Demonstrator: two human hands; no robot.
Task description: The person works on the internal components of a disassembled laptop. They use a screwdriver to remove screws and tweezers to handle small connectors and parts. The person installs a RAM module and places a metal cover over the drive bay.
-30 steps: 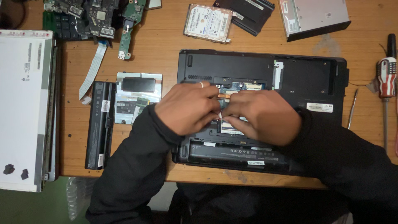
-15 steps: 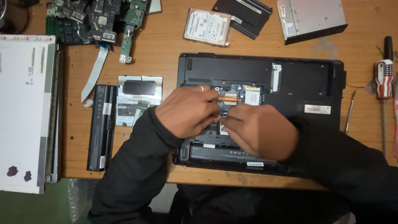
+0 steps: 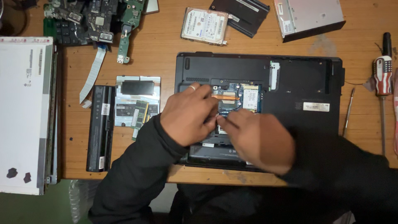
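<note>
Scene: laptop base (image 3: 290, 83) lying underside up on our wooden counter (image 3: 166, 41), its service bay open to copper heat pipe and small boards
Left hand (image 3: 188, 114): fingers curled over the open bay, ring showing, tips pressed down by the heat pipe; whether it pinches anything we cannot tell
Right hand (image 3: 259, 141): blurred, forefinger stretched toward the bay's middle, nothing visibly held
Change: a second ago our right hand lay flat across the bay; now it sits lower and nearer us, baring the small card at the right of the bay
Reading: we judge the work has narrowed to one part deep in the bay
Nearby: battery (image 3: 99, 128), cover panel (image 3: 137, 101), hard drive (image 3: 204, 25), screwdriver (image 3: 382, 74)
</note>
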